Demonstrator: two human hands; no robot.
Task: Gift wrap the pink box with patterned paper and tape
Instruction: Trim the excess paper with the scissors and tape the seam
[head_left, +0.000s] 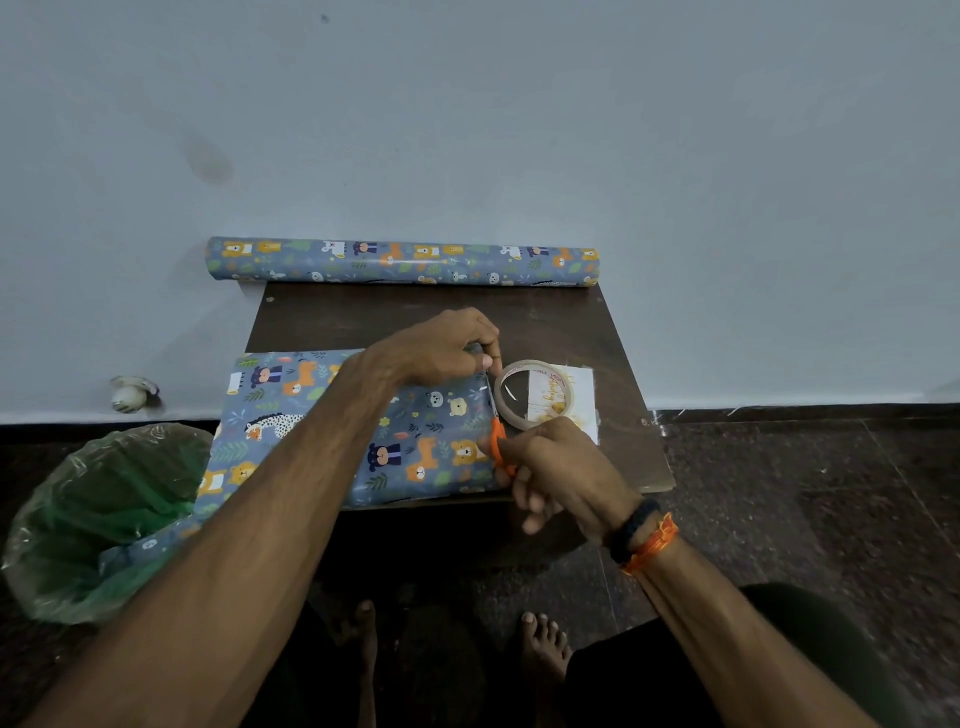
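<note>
Ok, box (358, 426) sits on the small dark table (571, 322), left-centre, fully covered in animal-print paper on the faces we can see; no pink showing. Its left part hangs over the table's left edge, above the green bag (104, 519).

L hand (441, 348) is up at the box's far right corner, fingers curled, pinching what looks like paper or a tape end against the corner. Can't tell which, too small. R hand (561, 473) is curled round orange-handled scissors (497, 441), blades running up along the box's right edge toward the L hand. Looks like a trim or tape snip, prob. on the end flap.

Tape roll (534, 394) lies flat just right of the box, partly on a white card (571, 400). Spare paper roll (402, 261) rests at the table's back, against the wall, well apart from the action.

Handling, my read: box holds flat faces and crisp edges, so stiff enough to press on, prob. light. Paper is thin, glossy, so likely slippery under fingers, creases permanently, tears if tugged near a cut. Best hold: palm flat on top face to pin it, pinch only at folded corners where layers double up. Don't drag by a loose flap. With the overhang at left, pressing down there could tip it, so keep wt over the table. Tape is sticky and thin, so keep the end taut or it curls on itself.
</note>
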